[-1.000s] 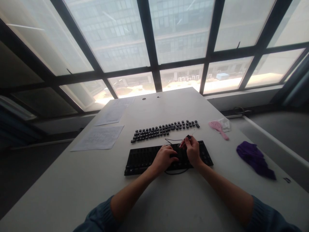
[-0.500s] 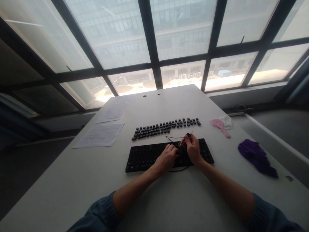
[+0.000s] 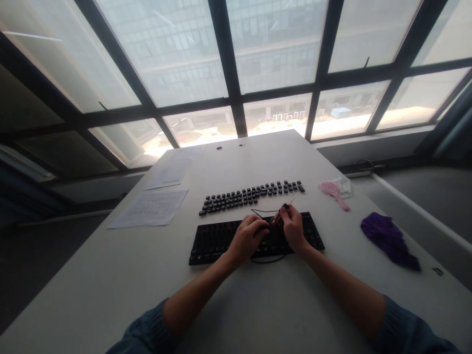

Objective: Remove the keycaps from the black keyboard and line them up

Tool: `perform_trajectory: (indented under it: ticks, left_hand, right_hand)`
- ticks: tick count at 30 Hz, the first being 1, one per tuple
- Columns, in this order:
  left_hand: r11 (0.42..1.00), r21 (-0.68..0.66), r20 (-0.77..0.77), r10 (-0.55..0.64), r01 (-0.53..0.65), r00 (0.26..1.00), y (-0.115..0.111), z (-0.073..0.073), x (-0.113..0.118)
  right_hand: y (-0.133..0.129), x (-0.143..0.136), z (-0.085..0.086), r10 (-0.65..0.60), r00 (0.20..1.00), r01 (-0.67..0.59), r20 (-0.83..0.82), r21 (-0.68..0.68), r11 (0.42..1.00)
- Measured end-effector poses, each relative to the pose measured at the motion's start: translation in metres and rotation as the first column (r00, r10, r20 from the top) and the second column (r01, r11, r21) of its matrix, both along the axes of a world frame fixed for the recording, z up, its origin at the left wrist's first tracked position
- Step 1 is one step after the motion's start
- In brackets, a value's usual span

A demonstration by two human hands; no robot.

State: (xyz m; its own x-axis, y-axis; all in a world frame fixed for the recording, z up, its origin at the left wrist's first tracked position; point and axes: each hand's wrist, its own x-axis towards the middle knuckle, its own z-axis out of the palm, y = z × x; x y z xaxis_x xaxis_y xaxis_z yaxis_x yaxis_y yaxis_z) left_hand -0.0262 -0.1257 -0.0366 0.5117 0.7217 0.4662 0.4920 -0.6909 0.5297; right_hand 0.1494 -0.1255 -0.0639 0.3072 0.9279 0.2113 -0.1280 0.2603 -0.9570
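Observation:
A black keyboard lies on the white table, some of its keys hidden under my hands. My left hand rests over its middle, fingers curled and closed; whatever they may pinch is hidden. Just to the right, my right hand is closed round a thin wire-like tool, with a small dark piece by the fingertips. The tool's lower end points down toward the keys beside my left fingers. Behind the keyboard, loose black keycaps are laid out in rows. A black cable loops behind the keyboard and shows again in front.
Written sheets of paper lie on the left. To the right are a pink hairbrush on a white wrapper, a purple cloth and a small dark item near the table edge. Large windows stand beyond.
My left hand has shifted slightly left over the keyboard, and its fingers have lifted a little. My right hand keeps its grip almost in place. The whole view has moved slightly.

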Motion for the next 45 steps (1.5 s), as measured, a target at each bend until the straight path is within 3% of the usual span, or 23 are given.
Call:
perform_trajectory:
  ticks: [3,5,8,11,16,23,27,31,36,41,45]
  left_hand:
    - [0.989,0.069,0.034,0.125,-0.128,0.992,0.031,0.020,-0.002]
    - [0.979,0.091,-0.015,0.187,-0.185,0.982,0.060,0.026,0.001]
    - [0.970,0.079,-0.172,0.240,-0.229,0.956,0.103,0.022,0.012]
    - [0.965,0.035,-0.332,0.255,-0.259,0.908,0.130,0.010,0.025]
    - [0.966,0.021,-0.408,0.243,-0.257,0.880,0.142,-0.006,0.034]
    - [0.969,0.005,-0.462,0.222,-0.248,0.859,0.146,-0.013,0.035]
    - [0.967,0.005,-0.458,0.227,-0.253,0.860,0.146,-0.011,0.033]
    - [0.965,0.030,-0.390,0.252,-0.261,0.886,0.138,0.002,0.030]
    - [0.979,0.081,-0.188,0.198,-0.186,0.962,0.101,0.023,0.030]
    - [0.998,0.011,-0.121,0.057,-0.056,0.991,0.046,0.023,0.038]
    - [0.996,-0.086,-0.135,-0.029,0.017,0.990,0.019,0.013,0.051]
  right_hand:
    - [0.002,0.000,-0.003,0.015,1.000,-0.015,-0.019,0.001,1.000]
    - [0.004,0.000,-0.004,0.014,1.000,-0.014,-0.027,-0.002,1.000]
    - [0.005,0.000,-0.006,0.008,1.000,-0.008,-0.030,-0.014,1.000]
    - [0.004,0.000,-0.005,0.004,1.000,-0.005,-0.028,-0.020,1.000]
    - [0.003,-0.001,-0.002,0.010,1.000,-0.011,-0.029,-0.018,1.000]
    - [0.004,-0.001,-0.001,0.019,0.999,-0.019,-0.043,-0.019,1.000]
    - [0.003,-0.001,-0.002,0.020,0.998,-0.021,-0.053,-0.015,1.000]
    - [0.004,0.001,0.001,0.004,0.996,-0.006,-0.092,-0.019,1.000]
    - [0.010,0.015,0.013,-0.013,0.988,0.010,-0.155,-0.021,1.000]
    - [-0.003,0.047,0.013,0.047,0.989,-0.058,0.141,0.070,0.996]
    - [-0.018,0.075,0.000,0.067,0.935,-0.083,0.348,0.032,0.996]
